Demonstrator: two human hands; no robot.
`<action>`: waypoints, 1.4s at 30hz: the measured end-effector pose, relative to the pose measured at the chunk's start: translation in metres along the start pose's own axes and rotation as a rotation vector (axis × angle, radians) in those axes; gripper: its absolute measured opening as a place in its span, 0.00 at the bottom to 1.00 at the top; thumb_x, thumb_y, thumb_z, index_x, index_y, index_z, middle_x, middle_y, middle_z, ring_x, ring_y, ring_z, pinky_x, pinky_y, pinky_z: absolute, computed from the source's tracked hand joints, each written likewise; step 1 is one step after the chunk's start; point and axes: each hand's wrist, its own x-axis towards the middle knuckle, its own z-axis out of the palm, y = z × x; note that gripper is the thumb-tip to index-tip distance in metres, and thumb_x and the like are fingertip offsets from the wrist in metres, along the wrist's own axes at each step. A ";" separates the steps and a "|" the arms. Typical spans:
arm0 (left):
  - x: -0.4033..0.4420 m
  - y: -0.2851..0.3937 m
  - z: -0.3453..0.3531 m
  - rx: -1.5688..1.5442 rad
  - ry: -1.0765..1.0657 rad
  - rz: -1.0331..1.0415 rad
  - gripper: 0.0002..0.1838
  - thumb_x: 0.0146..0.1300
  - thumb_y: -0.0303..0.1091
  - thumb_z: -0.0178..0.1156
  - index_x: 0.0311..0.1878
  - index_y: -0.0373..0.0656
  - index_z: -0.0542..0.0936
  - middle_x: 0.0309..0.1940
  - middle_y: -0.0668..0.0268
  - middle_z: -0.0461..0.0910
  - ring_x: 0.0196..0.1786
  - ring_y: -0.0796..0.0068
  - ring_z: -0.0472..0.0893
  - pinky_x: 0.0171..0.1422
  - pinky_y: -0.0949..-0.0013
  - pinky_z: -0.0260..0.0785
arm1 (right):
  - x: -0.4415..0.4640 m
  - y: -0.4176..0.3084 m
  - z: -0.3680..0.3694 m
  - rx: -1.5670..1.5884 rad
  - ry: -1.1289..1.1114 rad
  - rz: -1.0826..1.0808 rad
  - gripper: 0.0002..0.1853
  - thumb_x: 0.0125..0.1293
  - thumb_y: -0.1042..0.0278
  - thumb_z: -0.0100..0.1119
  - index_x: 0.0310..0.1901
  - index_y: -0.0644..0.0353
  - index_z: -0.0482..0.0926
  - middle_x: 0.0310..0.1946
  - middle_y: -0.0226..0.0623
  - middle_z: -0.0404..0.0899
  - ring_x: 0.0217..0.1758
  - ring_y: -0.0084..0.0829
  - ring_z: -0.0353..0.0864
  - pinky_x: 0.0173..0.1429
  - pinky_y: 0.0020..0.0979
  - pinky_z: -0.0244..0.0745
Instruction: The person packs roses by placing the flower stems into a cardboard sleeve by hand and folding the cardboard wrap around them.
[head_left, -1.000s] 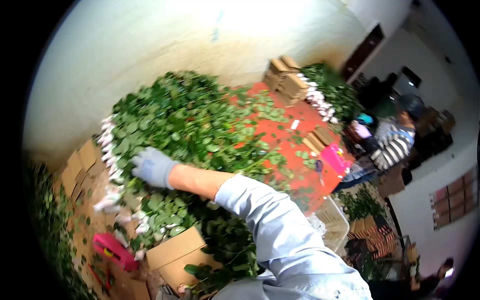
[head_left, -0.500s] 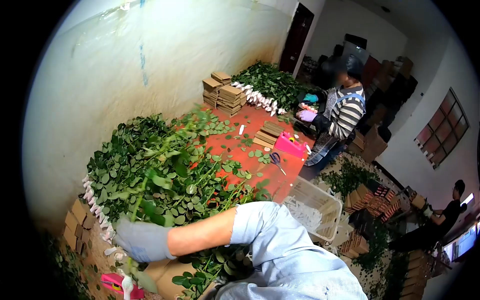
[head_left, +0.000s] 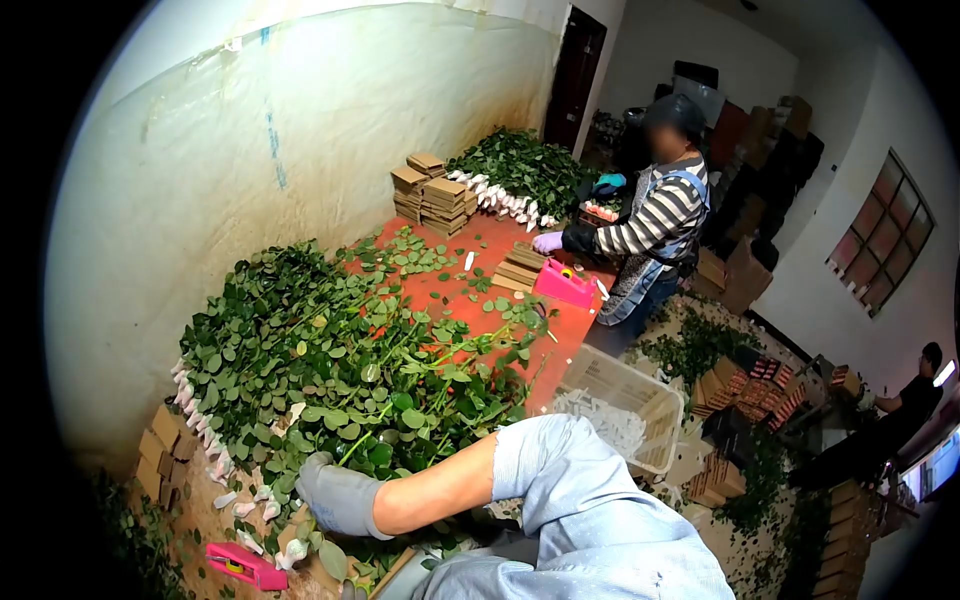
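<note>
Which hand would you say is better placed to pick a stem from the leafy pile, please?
Probably the right hand: it is at the near edge of the leafy pile. The left hand shows only partly, at the bottom of the picture, and looks farther from the pile.

The grey-gloved right hand (head_left: 340,495) has moved away from the white-wrapped flower row (head_left: 203,424); a co-worker's purple-gloved hand (head_left: 548,242) has moved to the flat brown cardboard pieces (head_left: 520,268).
</note>
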 end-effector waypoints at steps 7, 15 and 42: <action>-0.005 -0.001 -0.002 0.030 -0.178 -0.153 0.23 0.75 0.42 0.58 0.66 0.41 0.80 0.65 0.53 0.81 0.68 0.45 0.77 0.76 0.39 0.62 | -0.013 -0.001 -0.017 -0.014 -0.024 -0.002 0.17 0.71 0.61 0.50 0.43 0.57 0.89 0.41 0.44 0.82 0.43 0.44 0.80 0.47 0.49 0.74; 0.036 0.030 -0.040 -0.168 -0.104 -0.195 0.12 0.59 0.29 0.60 0.45 0.39 0.83 0.53 0.51 0.81 0.55 0.47 0.79 0.59 0.47 0.69 | -0.001 0.004 0.018 0.646 -0.128 0.092 0.11 0.64 0.62 0.58 0.31 0.52 0.90 0.29 0.40 0.87 0.34 0.40 0.87 0.38 0.42 0.75; 0.038 0.034 -0.041 -0.114 -0.038 -0.224 0.16 0.58 0.31 0.60 0.50 0.48 0.83 0.59 0.68 0.80 0.50 0.64 0.78 0.53 0.56 0.67 | 0.044 -0.122 0.070 0.569 -0.260 -0.034 0.10 0.70 0.68 0.56 0.52 0.54 0.77 0.46 0.41 0.80 0.47 0.40 0.86 0.47 0.42 0.83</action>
